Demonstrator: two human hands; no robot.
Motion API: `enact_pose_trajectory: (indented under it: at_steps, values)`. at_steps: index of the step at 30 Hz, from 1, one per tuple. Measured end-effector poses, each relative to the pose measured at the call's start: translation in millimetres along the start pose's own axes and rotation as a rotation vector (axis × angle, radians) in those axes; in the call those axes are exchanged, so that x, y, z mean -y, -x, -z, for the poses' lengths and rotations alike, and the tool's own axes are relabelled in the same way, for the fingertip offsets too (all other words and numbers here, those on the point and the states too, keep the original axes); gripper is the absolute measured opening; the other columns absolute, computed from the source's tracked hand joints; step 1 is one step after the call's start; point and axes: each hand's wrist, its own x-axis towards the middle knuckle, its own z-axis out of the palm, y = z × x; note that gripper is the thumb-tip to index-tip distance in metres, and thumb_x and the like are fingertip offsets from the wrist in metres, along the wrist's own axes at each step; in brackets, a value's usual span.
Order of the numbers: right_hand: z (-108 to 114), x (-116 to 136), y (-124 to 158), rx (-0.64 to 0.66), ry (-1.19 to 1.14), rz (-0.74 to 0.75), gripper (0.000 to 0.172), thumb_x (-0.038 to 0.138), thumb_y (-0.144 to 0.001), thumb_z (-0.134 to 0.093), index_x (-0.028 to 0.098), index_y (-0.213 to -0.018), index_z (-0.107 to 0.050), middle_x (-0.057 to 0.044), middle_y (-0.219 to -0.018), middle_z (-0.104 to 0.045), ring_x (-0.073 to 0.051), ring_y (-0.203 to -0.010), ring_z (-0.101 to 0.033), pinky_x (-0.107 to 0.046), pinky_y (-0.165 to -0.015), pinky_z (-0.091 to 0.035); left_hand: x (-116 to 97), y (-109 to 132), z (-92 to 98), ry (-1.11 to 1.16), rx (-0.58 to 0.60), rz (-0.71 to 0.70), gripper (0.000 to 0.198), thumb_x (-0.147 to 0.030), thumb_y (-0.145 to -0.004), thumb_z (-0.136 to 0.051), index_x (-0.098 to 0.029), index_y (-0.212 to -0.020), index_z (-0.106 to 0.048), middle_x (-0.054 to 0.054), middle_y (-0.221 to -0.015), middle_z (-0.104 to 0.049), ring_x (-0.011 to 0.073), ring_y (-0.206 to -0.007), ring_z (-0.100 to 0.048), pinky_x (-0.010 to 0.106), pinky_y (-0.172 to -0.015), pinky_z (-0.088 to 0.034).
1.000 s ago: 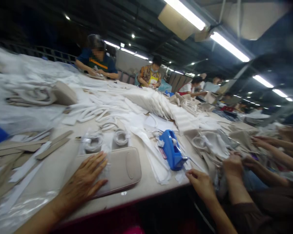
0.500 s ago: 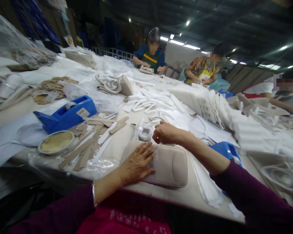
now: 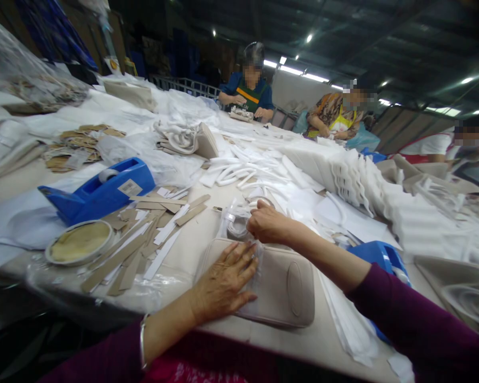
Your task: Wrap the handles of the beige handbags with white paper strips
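Observation:
A beige handbag (image 3: 279, 284) with rounded corners and an oval patch lies flat at the table's near edge. My left hand (image 3: 225, 279) rests open on its left half, fingers spread over thin clear plastic. Just beyond the bag's top edge lies a coiled light strap (image 3: 237, 227) inside clear plastic. My right hand (image 3: 267, 223) is closed beside this coil, its fingertips bent in at the plastic's edge. Whatever those fingers pinch is hidden.
To the left are a blue tape dispenser (image 3: 104, 189), a round dish of yellowish material (image 3: 81, 242) and loose strips (image 3: 143, 242). A second blue dispenser (image 3: 379, 255) stands by my right forearm. White foam sheets (image 3: 367, 181) are stacked beyond. Several co-workers sit across the table.
The view has shifted slightly, so the handbag and near table items appear a little lower. Both hands keep nearly the same places: left flat on the bag, right closed by the coil.

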Motion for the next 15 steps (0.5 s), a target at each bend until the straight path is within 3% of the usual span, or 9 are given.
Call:
enact_pose_trajectory:
  at_steps: [4, 11, 15]
  values:
    - [-18, -11, -2, -0.117, 0.012, 0.012, 0.005, 0.018, -0.072, -0.068, 0.014, -0.070, -0.070, -0.010, -0.071, -0.068, -0.018, -0.072, -0.057, -0.034, -0.087, -0.024, 1, 0, -1.0, -0.005, 0.019, 0.004, 0.059, -0.048, -0.088, -0.049, -0.014, -0.136, -0.041, 0.014, -0.151, -0.028, 0.0276, -0.141, -0.021, 0.044, -0.116, -0.018]
    - [-38, -48, -17, -0.129, -0.024, -0.003, 0.037, 0.049, -0.064, -0.078, 0.016, -0.074, -0.065, -0.008, -0.075, -0.067, -0.025, -0.090, -0.051, -0.038, -0.087, -0.023, 3, -2, 0.2, 0.030, 0.053, 0.005, 0.058, -0.046, -0.087, -0.052, -0.015, -0.135, -0.041, 0.014, -0.151, -0.030, 0.0255, -0.142, -0.019, 0.043, -0.118, -0.016]
    - [-34, -68, -19, -0.249, -0.026, -0.194, 0.022, 0.032, -0.072, -0.074, 0.015, -0.078, -0.061, -0.009, -0.084, -0.067, -0.024, -0.091, -0.051, -0.037, -0.084, -0.025, 3, -1, 1.4, 0.031, 0.054, 0.000, 0.059, -0.042, -0.086, -0.055, -0.015, -0.136, -0.039, 0.014, -0.152, -0.028, 0.0257, -0.143, -0.017, 0.043, -0.118, -0.016]
